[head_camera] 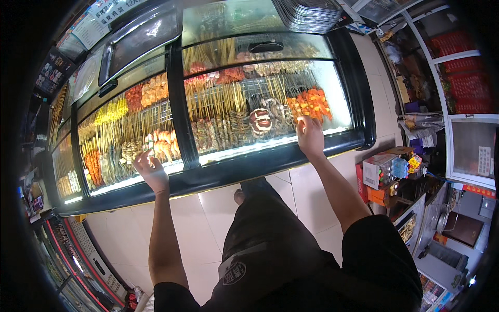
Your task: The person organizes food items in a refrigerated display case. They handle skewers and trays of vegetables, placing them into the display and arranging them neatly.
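A lit display case with a black frame spans the view in front of me, filled with rows of food skewers. My left hand is at the case's near edge, fingers curled and apart, beside the orange-and-white skewers. Over the near edge at the right, my right hand has bent fingers close to the orange-red skewers; whether it touches or holds one cannot be told. Between the hands lie dark skewers and dark red slices with pale rims. Yellow skewers lie farther back on the left.
An empty metal tray rests on the case's top at left, and stacked metal trays stand at the back right. Bottles and boxes are right of the case. Another cabinet stands at lower left.
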`<state>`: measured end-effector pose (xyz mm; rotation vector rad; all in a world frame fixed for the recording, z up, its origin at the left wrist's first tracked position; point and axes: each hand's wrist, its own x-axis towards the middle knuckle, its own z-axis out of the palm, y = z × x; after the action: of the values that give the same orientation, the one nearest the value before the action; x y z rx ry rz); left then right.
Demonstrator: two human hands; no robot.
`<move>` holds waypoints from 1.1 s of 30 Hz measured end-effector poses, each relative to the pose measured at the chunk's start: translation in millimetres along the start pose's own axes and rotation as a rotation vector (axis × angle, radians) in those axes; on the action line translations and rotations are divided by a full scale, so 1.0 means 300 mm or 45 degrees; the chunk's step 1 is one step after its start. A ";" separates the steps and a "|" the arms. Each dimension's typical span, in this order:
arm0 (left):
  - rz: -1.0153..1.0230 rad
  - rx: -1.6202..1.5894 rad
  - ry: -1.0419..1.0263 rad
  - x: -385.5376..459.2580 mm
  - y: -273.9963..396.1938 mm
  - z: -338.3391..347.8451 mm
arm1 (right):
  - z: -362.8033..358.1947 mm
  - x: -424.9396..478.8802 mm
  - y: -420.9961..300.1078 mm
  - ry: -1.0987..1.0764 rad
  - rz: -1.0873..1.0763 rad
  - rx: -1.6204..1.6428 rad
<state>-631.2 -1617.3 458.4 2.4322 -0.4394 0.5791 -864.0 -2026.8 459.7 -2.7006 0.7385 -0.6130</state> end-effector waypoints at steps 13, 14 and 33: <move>-0.064 0.044 -0.107 -0.016 -0.003 0.013 | 0.015 -0.008 -0.003 -0.018 0.046 0.042; -0.074 0.080 -0.128 -0.018 0.002 0.013 | 0.008 -0.004 0.002 -0.048 0.029 0.064; -0.403 0.511 -0.182 -0.084 0.053 0.031 | 0.187 0.290 0.198 -1.267 -0.103 0.217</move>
<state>-656.7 -1631.1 446.5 2.8599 0.0170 0.3831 -794.9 -2114.4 417.5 -2.4194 0.2757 0.6170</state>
